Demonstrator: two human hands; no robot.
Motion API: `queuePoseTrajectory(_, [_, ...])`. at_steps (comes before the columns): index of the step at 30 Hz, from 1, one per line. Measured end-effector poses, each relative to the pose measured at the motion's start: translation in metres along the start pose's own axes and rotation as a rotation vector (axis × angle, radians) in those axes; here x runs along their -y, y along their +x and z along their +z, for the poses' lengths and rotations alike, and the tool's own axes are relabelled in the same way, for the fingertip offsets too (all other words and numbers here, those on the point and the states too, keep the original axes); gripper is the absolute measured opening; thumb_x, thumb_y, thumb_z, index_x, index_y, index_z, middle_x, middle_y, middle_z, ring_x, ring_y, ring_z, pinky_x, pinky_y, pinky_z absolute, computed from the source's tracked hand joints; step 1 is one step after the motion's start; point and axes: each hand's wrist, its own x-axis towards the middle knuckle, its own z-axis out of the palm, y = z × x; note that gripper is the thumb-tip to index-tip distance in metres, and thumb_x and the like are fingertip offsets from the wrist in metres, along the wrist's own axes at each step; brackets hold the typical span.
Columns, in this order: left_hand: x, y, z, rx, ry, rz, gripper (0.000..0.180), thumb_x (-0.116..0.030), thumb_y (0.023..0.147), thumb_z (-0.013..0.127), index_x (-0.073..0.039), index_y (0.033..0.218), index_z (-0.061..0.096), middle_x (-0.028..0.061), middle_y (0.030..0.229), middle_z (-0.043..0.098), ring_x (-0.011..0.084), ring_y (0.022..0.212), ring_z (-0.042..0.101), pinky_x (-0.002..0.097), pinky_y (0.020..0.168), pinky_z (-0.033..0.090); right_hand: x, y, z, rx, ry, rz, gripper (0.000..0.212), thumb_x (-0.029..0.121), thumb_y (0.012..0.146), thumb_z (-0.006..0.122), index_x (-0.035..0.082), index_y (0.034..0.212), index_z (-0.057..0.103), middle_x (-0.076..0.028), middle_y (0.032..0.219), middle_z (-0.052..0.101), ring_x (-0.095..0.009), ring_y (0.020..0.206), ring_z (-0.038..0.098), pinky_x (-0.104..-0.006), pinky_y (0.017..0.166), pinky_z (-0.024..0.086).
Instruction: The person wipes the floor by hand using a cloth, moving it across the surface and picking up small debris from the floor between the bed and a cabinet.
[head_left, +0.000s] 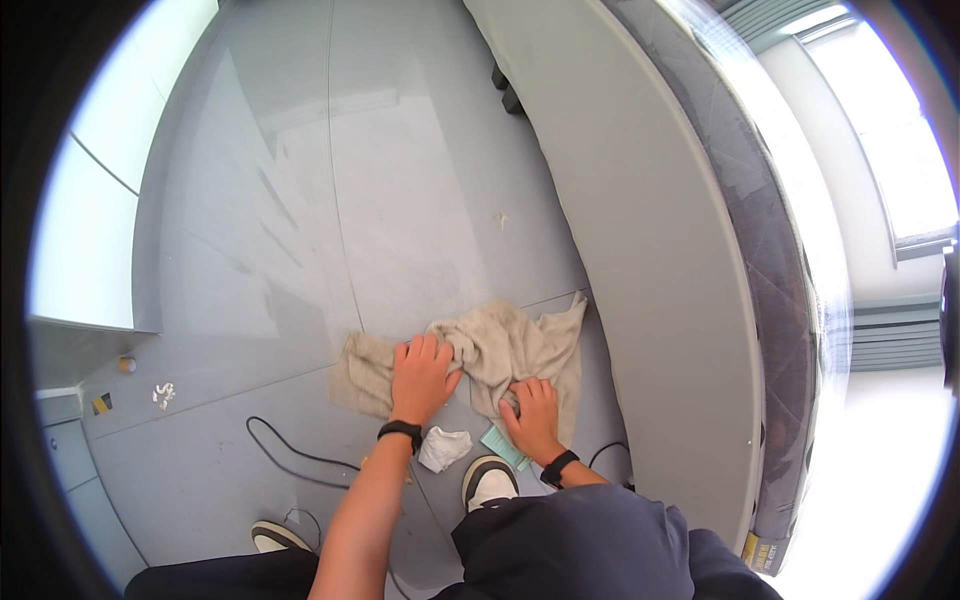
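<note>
A beige, crumpled towel (510,345) lies spread on the grey floor in front of me, folded and bunched toward its middle. On its left part rests my left hand (424,374), fingers stretched out over the fabric and thumb apart. My right hand (532,410) presses on the towel's lower right part, fingers slightly bent and thumb spread away. Fabric lies under both hands, and neither is seen wrapped round it. Between my wrists are a crumpled white wad (445,449), perhaps paper or cloth, and a flat teal green packet or sheet (505,446), partly beside my shoe.
A black cable (290,460) curves over the floor at left. A grey bed base (660,250) with a mattress (765,230) runs along the right. White cabinets (95,230) stand at left, near white scraps (163,395) and a small roll (126,365). My shoe (490,485) is close by.
</note>
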Motion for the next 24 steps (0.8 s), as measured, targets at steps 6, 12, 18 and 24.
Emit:
queuePoseTrajectory(6, [0.005,-0.023,-0.01,-0.022,0.015,-0.041,0.034,-0.032,0.075,0.079,-0.012,0.097,0.061,0.0084,0.103,0.059,0.0277,0.1,0.054,0.0447,0.088,0.039,0.003,0.115,-0.034,-0.386,0.167,-0.108,0.014,0.014,0.093,0.065,0.002,0.102,0.064,-0.016,0.098,0.062,-0.036,0.082,0.063,-0.0431,0.071,0.05])
queuePoseTrajectory(12, [-0.008,-0.007,-0.001,-0.007,-0.001,-0.046,0.035,-0.032,0.074,0.079,-0.012,0.094,0.061,0.0078,0.098,0.058,0.0275,0.097,0.054,0.0442,0.087,0.039,-0.074,0.272,-0.019,-0.294,0.379,-0.025,0.012,0.004,0.09,0.061,0.001,0.101,0.066,-0.014,0.094,0.065,-0.033,0.084,0.064,-0.04,0.077,0.053])
queuePoseTrajectory(18, [-0.003,-0.012,-0.001,-0.032,0.001,-0.06,0.036,-0.032,0.07,0.078,-0.01,0.093,0.061,0.0089,0.096,0.057,0.029,0.095,0.054,0.0458,0.085,0.039,-0.048,0.306,0.015,-0.334,0.286,0.046,0.024,-0.002,0.086,0.058,0.002,0.109,0.064,-0.014,0.109,0.062,-0.032,0.103,0.06,-0.0419,0.089,0.051])
queuePoseTrajectory(24, [-0.005,-0.01,-0.003,-0.021,-0.023,-0.047,0.035,-0.032,0.069,0.078,-0.01,0.091,0.061,0.0091,0.095,0.057,0.0293,0.095,0.054,0.0458,0.084,0.039,-0.041,0.301,0.021,-0.384,0.277,0.095,0.023,0.0,0.086,0.057,0.005,0.108,0.063,-0.013,0.108,0.061,-0.033,0.106,0.058,-0.0435,0.094,0.048])
